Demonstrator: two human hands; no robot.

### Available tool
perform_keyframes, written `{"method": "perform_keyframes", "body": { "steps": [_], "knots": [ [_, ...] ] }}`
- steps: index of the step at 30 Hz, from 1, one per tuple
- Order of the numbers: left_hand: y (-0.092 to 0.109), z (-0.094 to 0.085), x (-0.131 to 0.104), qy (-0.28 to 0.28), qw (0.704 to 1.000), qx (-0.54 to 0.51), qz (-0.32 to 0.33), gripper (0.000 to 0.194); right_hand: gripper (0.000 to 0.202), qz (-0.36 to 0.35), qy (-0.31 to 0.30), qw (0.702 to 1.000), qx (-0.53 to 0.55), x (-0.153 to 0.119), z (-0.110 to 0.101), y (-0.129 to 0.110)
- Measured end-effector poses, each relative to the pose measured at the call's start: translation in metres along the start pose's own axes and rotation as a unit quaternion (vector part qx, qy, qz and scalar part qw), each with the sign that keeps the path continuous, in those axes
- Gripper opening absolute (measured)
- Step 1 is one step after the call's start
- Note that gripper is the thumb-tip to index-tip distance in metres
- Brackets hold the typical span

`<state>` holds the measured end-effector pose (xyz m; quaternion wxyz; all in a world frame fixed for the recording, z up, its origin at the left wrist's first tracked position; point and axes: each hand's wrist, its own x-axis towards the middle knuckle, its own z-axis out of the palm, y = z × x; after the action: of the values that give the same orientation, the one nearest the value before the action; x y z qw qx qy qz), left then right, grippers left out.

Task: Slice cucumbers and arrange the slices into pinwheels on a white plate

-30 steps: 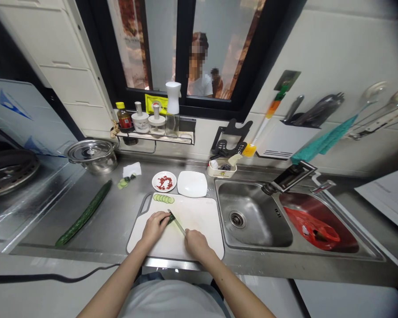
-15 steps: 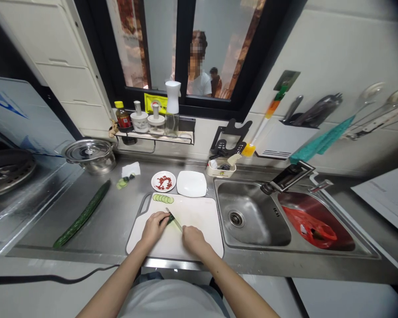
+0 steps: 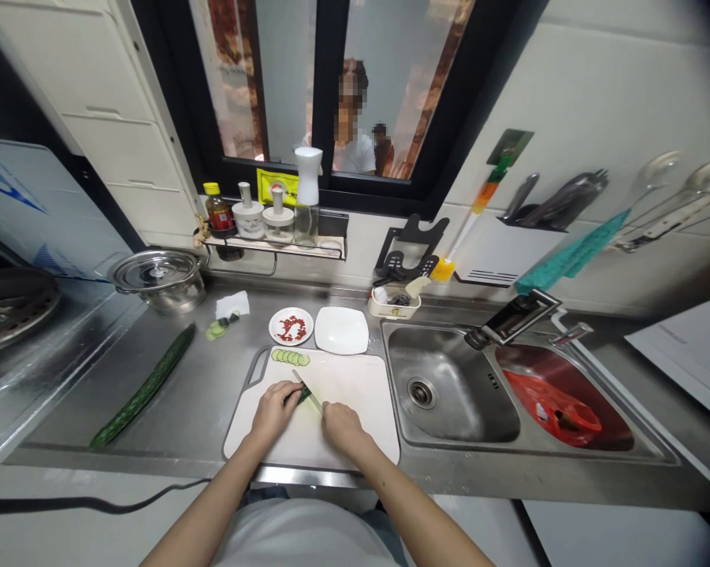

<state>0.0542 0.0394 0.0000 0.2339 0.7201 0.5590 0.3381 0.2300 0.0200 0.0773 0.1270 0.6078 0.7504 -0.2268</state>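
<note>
On a white cutting board [image 3: 355, 386] with a grey edge, my left hand [image 3: 275, 408] is closed around a short piece of cucumber [image 3: 303, 391], most of it hidden under the fingers. A knife [image 3: 308, 390] is gripped by the handle in my right hand [image 3: 343, 425]; its blade slants up and left against the cucumber's end. Several thin cucumber slices [image 3: 290, 357] lie overlapped in a row at the board's far left. Behind the board stand a small plate [image 3: 275, 337] with chopped red bits and a white square dish [image 3: 341, 330].
A whole cucumber [image 3: 145, 387] lies on the steel counter at left, near cucumber scraps [image 3: 216, 331] and a lidded pot [image 3: 159, 279]. Right of the board is a sink [image 3: 449, 394] with a faucet [image 3: 511, 319] and a red plastic bag [image 3: 552, 409]. A condiment shelf [image 3: 325, 246] hangs behind.
Both hands and the knife have shifted very slightly left, with the blade still at the cucumber. The view itself has moved a little; nothing has been let go.
</note>
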Motion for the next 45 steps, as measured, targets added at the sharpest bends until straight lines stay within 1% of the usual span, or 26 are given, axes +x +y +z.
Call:
{"method": "perform_keyframes", "body": {
  "steps": [6, 13, 20, 24, 31, 36, 40, 45],
  "knots": [
    [0.001, 0.0, 0.0, -0.004, 1.0, -0.007, -0.005, 0.027, 0.038, 0.001, 0.001, 1.0, 0.001, 0.0, 0.002, 0.001],
    [-0.001, 0.001, 0.001, -0.009, 1.0, -0.012, -0.01, 0.027, 0.037, 0.001, -0.004, 1.0, -0.002, -0.004, -0.003, 0.001],
    [-0.001, 0.002, 0.001, -0.006, 1.0, -0.003, -0.003, 0.027, 0.035, 0.018, -0.036, 0.999, -0.021, -0.016, -0.003, 0.006],
    [0.0, 0.002, 0.001, 0.001, 1.0, 0.004, 0.001, 0.028, 0.035, 0.015, -0.038, 0.999, -0.021, -0.019, -0.003, 0.007],
    [0.0, 0.001, 0.001, -0.007, 1.0, 0.0, -0.006, 0.028, 0.036, 0.009, -0.03, 0.999, -0.015, -0.013, -0.004, 0.005],
    [0.0, 0.001, 0.001, -0.001, 1.0, -0.007, -0.003, 0.026, 0.037, 0.001, -0.021, 1.0, -0.007, -0.004, -0.004, 0.001],
    [0.0, 0.001, 0.001, 0.003, 1.0, -0.006, 0.0, 0.025, 0.034, 0.007, -0.013, 1.0, 0.002, 0.004, -0.004, -0.003],
    [0.0, 0.002, 0.001, 0.003, 1.0, -0.004, -0.002, 0.025, 0.034, 0.001, -0.006, 1.0, -0.002, 0.005, -0.001, -0.003]
  ]
}}
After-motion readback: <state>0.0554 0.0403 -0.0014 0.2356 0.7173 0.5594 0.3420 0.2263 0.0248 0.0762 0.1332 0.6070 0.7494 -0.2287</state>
